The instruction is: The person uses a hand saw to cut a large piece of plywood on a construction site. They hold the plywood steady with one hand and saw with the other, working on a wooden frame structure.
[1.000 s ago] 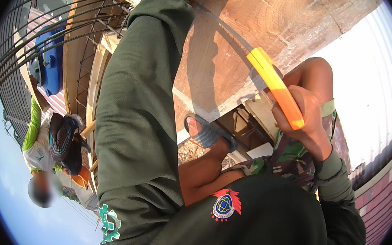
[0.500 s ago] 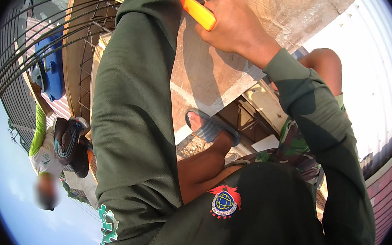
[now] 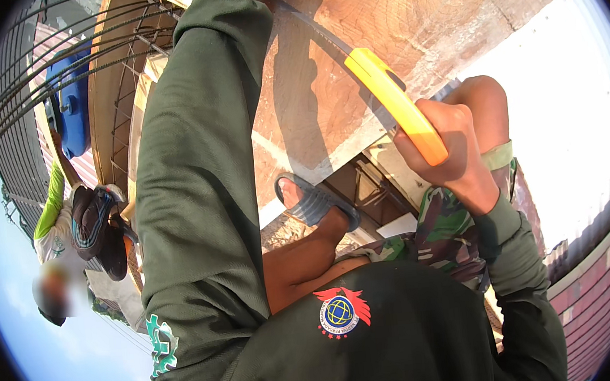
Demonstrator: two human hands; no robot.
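My right hand (image 3: 450,152) grips the yellow-orange handle (image 3: 392,103) of a handsaw. Its thin dark blade (image 3: 321,40) runs up and left across a brown plywood board (image 3: 406,15). My left arm in a green sleeve (image 3: 198,127) stretches to the upper rim, where the hand is cut off from view. My foot in a grey sandal (image 3: 313,204) rests at the board's lower edge, with the bare knee bent below it. My other knee (image 3: 485,98) shows just behind the right hand, above camouflage shorts (image 3: 446,229).
Another person (image 3: 69,226) in a cap and light shirt with green sleeves works at the left, beside bent steel bars (image 3: 21,92) and a blue drum (image 3: 69,102). A pale corrugated roof (image 3: 575,130) lies at the right. Wooden framing (image 3: 370,192) sits under the board.
The saw went up and left to the top of the board half a second ago. Now my right hand has drawn it back down to the right.
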